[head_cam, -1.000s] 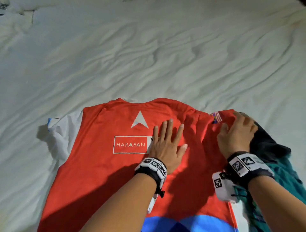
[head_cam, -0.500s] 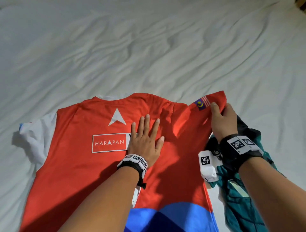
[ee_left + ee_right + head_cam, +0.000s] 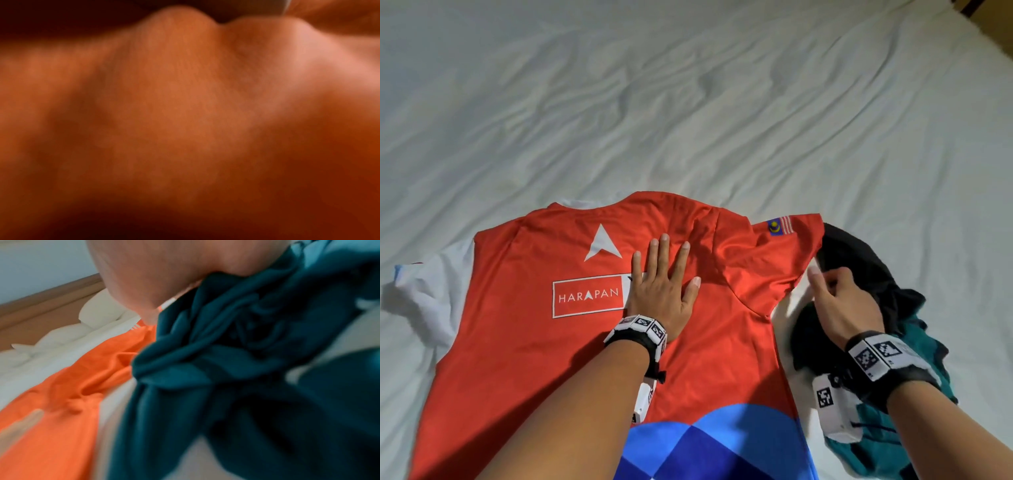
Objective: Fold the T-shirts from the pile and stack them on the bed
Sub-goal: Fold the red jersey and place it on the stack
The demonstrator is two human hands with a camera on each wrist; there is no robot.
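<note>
I see a red T-shirt [image 3: 524,342] spread back-up on the white bed [image 3: 688,120], printed with a white arrow and the word HARAPAN, its hem blue and a small flag on its right sleeve. My left hand [image 3: 662,294] lies flat on the middle of the shirt, fingers straight and spread. My right hand [image 3: 844,308] hovers just right of the sleeve with fingers loosely curled and gripping nothing I can see, above a crumpled pile of black and teal shirts [image 3: 873,428].

Head view looks down; wrist views sit close, blurred.
</note>
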